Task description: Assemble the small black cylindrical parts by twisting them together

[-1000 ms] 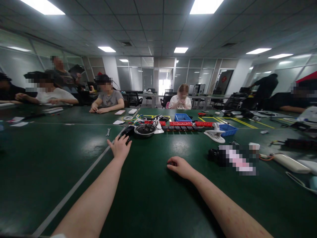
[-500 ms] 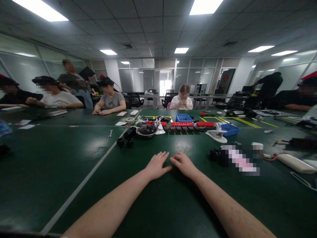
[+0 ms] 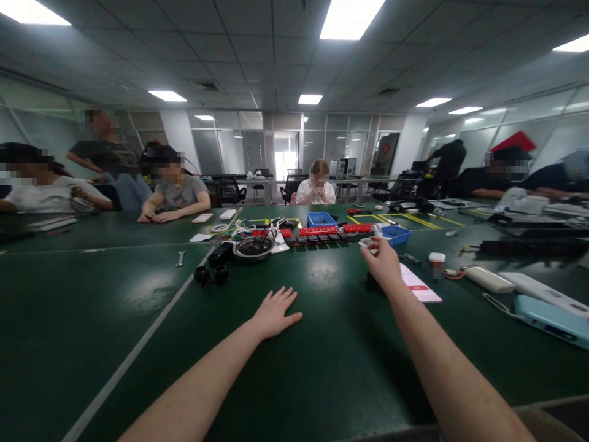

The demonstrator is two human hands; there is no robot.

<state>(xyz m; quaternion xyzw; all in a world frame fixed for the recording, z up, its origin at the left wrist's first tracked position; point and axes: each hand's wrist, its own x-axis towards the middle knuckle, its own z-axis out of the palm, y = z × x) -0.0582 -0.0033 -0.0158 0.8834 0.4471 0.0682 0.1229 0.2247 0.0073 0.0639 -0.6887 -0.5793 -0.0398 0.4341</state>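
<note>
My left hand (image 3: 275, 314) lies flat on the green table (image 3: 317, 362), fingers spread, holding nothing. My right hand (image 3: 384, 263) is reached forward over the table, fingers curved and apart. Its fingertips overlap a white clip-shaped stand (image 3: 378, 231) in view; whether they touch it I cannot tell. Just behind that stand is a blue tray (image 3: 396, 234). A pink-and-white sheet or booklet (image 3: 421, 285) lies beside my right wrist, partly covered by the forearm. Something dark shows under the hand, mostly hidden.
Two black round parts (image 3: 202, 275) and a round metal-rimmed pan-like item (image 3: 253, 248) lie left of centre. Red strips (image 3: 318, 231), another blue tray (image 3: 321, 220) and cables are beyond. A wrench (image 3: 181, 258) lies left; a light-blue device (image 3: 550, 319) lies right. Several people sit around.
My right hand has left its place beside the left hand and moved forward and right to the white stand. The left hand stays flat. The view has turned right.
</note>
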